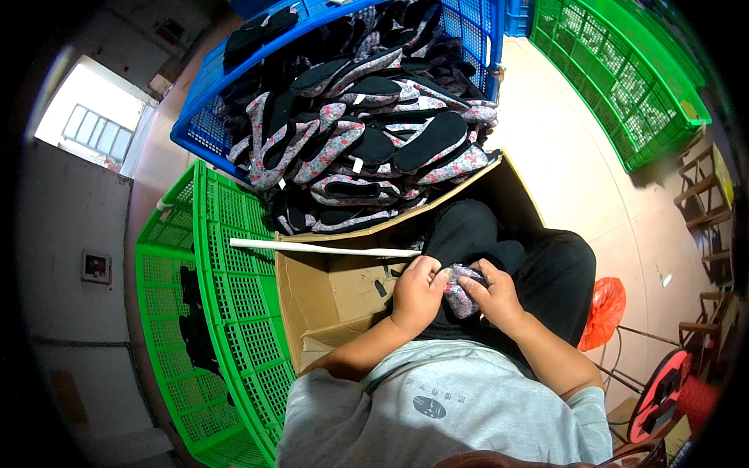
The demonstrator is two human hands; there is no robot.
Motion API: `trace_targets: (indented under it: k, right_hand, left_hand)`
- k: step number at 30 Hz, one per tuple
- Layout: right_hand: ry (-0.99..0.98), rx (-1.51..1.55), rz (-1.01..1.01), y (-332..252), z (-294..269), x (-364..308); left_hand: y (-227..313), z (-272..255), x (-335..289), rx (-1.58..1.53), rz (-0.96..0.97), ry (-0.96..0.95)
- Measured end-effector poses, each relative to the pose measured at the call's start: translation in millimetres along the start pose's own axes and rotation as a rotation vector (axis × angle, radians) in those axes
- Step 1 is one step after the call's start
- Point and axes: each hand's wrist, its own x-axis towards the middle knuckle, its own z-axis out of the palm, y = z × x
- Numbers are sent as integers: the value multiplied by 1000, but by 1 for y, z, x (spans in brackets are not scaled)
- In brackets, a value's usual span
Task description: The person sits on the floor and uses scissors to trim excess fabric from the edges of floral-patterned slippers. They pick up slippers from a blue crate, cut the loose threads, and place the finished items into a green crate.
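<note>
Over my lap, a floral slipper (pixel 462 303) with dark lining is gripped between my two hands. My left hand (pixel 419 292) pinches its left edge with thumb and fingers, and my right hand (pixel 498 295) has its fingers closed on the right side. Part of the slipper is hidden by my fingers. A white rod (pixel 324 247) lies across the cardboard box (pixel 292 288), its right end close to my left hand; I cannot tell whether they touch. Beyond the box, a large heap of similar floral slippers with black soles (pixel 374 144) fills and spills from a blue crate (pixel 203 134).
Green mesh crates stand at the left (pixel 207 273), dark items inside, and another green crate (pixel 616 78) at the far right. A red plastic bag (pixel 602 312) sits right of my knee, near a red-rimmed round object (pixel 659 396). Wooden stools (pixel 706 187) line the right edge.
</note>
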Motion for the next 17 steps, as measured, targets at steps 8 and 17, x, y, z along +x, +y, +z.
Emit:
trace_targets:
  k: [8,17]
  right_hand:
    - [99,-116,-135,5,15,21]
    - [77,188,175,25,8,57]
  left_hand:
    - [16,-5,3,372,182,17]
    - [-15,0,34,102,52,52]
